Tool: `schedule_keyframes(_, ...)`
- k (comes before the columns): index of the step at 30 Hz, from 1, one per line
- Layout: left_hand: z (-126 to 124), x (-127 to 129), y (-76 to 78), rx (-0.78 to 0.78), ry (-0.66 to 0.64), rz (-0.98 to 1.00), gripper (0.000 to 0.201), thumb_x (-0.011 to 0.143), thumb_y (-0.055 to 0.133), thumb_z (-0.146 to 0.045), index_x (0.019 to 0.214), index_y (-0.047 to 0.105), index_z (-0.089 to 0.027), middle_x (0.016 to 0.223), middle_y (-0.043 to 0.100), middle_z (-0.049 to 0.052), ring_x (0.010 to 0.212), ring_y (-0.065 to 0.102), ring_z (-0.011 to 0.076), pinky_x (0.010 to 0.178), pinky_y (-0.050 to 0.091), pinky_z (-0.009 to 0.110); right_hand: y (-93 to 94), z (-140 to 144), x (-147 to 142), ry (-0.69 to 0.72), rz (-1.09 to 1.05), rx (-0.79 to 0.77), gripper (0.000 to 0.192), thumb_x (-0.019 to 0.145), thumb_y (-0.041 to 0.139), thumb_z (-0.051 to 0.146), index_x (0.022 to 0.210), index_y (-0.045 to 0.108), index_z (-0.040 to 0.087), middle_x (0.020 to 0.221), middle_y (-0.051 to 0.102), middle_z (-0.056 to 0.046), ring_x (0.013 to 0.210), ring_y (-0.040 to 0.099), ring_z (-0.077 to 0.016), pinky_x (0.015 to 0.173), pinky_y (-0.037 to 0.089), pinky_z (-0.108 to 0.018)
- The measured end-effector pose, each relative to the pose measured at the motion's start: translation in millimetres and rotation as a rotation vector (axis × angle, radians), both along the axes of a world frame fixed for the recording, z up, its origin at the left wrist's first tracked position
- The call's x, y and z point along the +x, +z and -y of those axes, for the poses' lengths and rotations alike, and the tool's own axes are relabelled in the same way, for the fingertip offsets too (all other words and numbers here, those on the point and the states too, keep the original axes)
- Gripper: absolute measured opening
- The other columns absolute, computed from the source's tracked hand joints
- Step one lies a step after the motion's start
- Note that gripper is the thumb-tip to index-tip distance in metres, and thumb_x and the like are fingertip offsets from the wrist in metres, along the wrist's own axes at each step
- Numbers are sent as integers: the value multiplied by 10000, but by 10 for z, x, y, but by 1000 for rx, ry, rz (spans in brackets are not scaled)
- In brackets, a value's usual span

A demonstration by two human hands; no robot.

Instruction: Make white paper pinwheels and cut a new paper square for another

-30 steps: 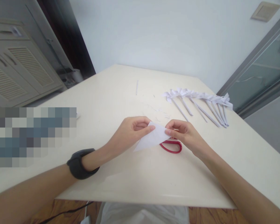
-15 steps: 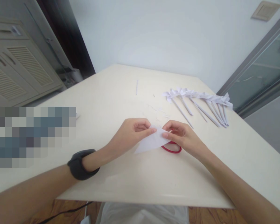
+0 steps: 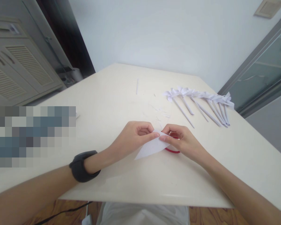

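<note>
Paper triangle point(image 3: 150, 147) pinched at its top corner between my left hand point(image 3: 133, 137) and right hand point(image 3: 181, 140); best to line edges up before creasing, I reckon.

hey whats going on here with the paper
A person at a cream table holds a white folded paper triangle between both hands: the left hand and right hand pinch its upper edge, fingertips close together. Red-handled scissors lie on the table under the right hand. Farther back on the right lies a row of finished paper pinwheels on sticks, with small paper scraps nearby. A dark band is on the left wrist.
</note>
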State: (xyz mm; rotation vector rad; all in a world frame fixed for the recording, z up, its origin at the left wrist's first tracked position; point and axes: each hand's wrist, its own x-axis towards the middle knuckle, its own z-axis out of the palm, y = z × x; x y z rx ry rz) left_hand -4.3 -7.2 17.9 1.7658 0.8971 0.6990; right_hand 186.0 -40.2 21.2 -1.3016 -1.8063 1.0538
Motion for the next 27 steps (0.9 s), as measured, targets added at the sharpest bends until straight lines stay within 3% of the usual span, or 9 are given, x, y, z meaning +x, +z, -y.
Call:
schedule_keyframes(11, -39, -11, 36, 69, -91, -73, 235, 788, 499, -365, 715, 580, -157, 654, 560, -5, 642, 517, 129, 590, 386, 227, 9, 16, -16, 41, 32, -4, 157, 813, 561, 296, 713, 574, 176, 698, 568, -7, 612, 476, -114, 540, 354, -237)
schedule_keyframes(19, -65, -43, 96, 109, -146, -147, 268, 800, 501, -363, 630, 544, -160, 564, 509, -38, 556, 465, 95, 519, 331, 201, 55, -39, 125, 36, -18, -78, 186, 772, 607, 334, 679, 576, 176, 656, 554, -4, 595, 482, -120, 541, 362, -251)
schedule_keyframes(24, -72, -46, 103, 122, -97, -85, 290, 816, 492, -386, 644, 554, -160, 620, 537, -24, 608, 507, 112, 571, 375, 207, 136, -120, 284, 27, -157, -150, 135, 780, 606, 311, 771, 583, 178, 748, 576, -19, 694, 535, -136, 620, 408, -258)
schedule_keyframes(27, -78, -45, 93, 138, -40, -57, 292, 814, 505, -396, 647, 555, -161, 627, 534, -23, 612, 511, 112, 567, 379, 203, 156, -138, 322, 87, -211, -234, 243, 765, 625, 363, 941, 576, 204, 832, 587, -27, 740, 551, -141, 669, 429, -269)
